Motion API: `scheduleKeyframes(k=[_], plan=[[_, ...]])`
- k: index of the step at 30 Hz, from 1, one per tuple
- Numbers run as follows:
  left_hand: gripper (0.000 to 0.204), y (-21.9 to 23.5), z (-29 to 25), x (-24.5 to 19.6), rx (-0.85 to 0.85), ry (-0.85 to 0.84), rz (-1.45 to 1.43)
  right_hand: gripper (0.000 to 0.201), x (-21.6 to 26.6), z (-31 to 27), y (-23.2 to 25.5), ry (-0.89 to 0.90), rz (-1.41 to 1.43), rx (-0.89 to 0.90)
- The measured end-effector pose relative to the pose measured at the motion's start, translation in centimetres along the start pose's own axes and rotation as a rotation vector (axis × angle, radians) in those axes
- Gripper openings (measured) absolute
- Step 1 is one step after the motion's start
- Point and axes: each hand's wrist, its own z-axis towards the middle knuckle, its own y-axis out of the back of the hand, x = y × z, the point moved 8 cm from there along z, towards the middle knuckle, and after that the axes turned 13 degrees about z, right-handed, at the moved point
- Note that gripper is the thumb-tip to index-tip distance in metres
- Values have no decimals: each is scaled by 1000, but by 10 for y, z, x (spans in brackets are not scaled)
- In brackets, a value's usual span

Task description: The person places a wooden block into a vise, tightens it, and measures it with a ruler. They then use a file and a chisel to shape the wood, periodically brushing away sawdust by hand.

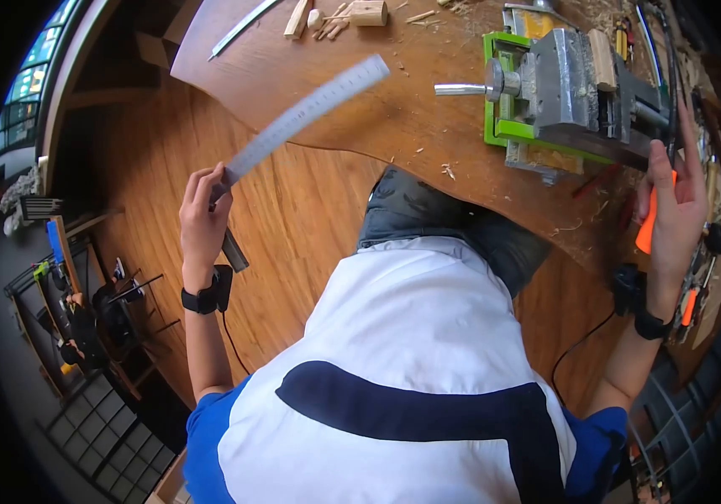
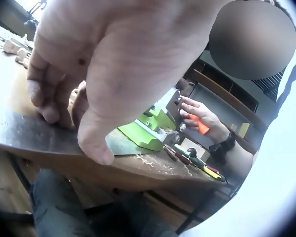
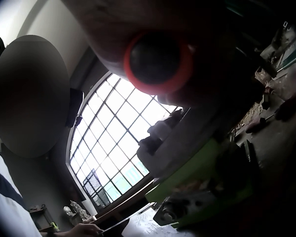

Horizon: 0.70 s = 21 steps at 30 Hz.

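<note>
A long steel ruler (image 1: 310, 107) is pinched at its near end between the thumb and fingers of my left hand (image 1: 202, 214). It slants up over the table edge, with printed marks along its face. In the left wrist view the ruler (image 2: 32, 134) passes behind the fingertips. My right hand (image 1: 678, 202) grips a tool by its orange handle (image 1: 647, 225), beside the right end of a grey metal vise (image 1: 558, 88) with green parts. The handle's black end (image 3: 155, 58) shows in the right wrist view. A light wooden piece (image 1: 602, 60) stands in the vise.
Short wood pieces (image 1: 369, 13) and thin sticks lie at the table's far side, near a narrow metal strip (image 1: 243, 29). Shavings (image 1: 449, 171) are scattered on the brown tabletop (image 1: 428, 126). Several hand tools (image 2: 197, 163) lie beyond the vise. The table edge curves close to my lap.
</note>
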Motion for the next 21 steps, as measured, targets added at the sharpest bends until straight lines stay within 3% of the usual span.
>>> scheduleKeyframes(k=[3,7,10,15,18,21], plan=[[28,12,15,3,-154,116,-18,50,-4,1,6,-22,43,28],[24,-2,73,-15,-208,199,-27,50,-1,-6,6,-10,3,34],[30,-20,118,-33,-197,115,-2,50,-4,-14,11,-35,-43,-19],[34,-39,151,-61,-54,146,31,51,-6,-36,22,-144,57,-59],[35,-14,151,-104,-171,9,54,50,1,-45,26,-171,115,-76],[69,14,161,-178,-243,-429,-105,50,3,-49,30,-207,110,-29]])
